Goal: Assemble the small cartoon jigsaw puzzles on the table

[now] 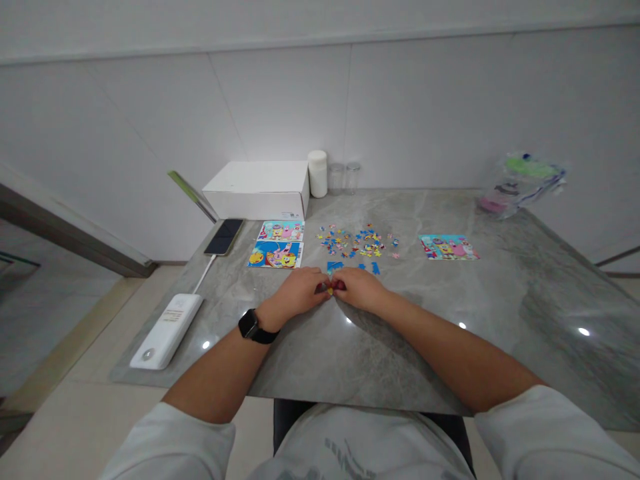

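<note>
My left hand (303,290) and my right hand (359,287) meet over the near part of the table, fingertips pinched together. A small puzzle piece (331,291), partly yellow, shows between them; the fingers hide most of it. Just beyond the hands lie blue puzzle pieces (376,268), a few of them partly covered by my fingers. Farther back, many loose multicoloured puzzle pieces (357,241) are spread out. To their left are two cartoon picture cards (275,255), one behind the other. On the right a finished-looking cartoon picture (449,247) lies flat.
At the back stand a white box (255,200), a white bottle (317,175) and two clear jars (353,180). A phone (225,237) is cabled to a white power bank (167,331) at the left edge. A clear plastic bag (520,187) sits at the back right.
</note>
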Motion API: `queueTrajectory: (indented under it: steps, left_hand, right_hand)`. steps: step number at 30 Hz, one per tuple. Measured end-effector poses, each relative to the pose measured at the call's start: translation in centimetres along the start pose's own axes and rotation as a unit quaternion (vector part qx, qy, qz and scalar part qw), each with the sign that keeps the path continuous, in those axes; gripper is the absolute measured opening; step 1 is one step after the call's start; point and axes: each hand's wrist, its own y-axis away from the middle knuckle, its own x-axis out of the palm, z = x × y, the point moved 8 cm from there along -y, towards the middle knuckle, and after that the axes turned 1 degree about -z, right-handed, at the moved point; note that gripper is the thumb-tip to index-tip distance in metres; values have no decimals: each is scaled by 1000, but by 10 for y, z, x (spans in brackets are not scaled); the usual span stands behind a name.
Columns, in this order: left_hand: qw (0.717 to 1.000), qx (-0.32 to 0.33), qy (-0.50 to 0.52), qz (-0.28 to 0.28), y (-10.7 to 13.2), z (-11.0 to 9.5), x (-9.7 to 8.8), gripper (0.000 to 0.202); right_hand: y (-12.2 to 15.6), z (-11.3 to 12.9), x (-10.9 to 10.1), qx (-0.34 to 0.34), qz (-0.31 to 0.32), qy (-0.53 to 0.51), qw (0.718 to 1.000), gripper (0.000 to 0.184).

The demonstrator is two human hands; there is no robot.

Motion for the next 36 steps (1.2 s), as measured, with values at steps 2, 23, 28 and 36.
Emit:
queueTrajectory:
  steps: [2, 23, 28, 36]
  left_hand:
    - [1000, -3, -13, 9, 1, 0, -1, 13]
    - [997, -21, 76, 11, 1, 4, -8, 6]
    - [996, -35, 69, -42, -1, 13, -19, 12]
    - [991, -53, 43, -118, -5, 29, -22, 18]
  right_hand:
    - [0, 2, 0, 0, -3, 1, 1000, 11]
    - [12, -50, -110, 84, -112, -3, 990, 13]
    - [31, -82, -153, 132, -174, 21, 976, 17]
    - [21, -111, -140, 146, -171, 75, 971, 18]
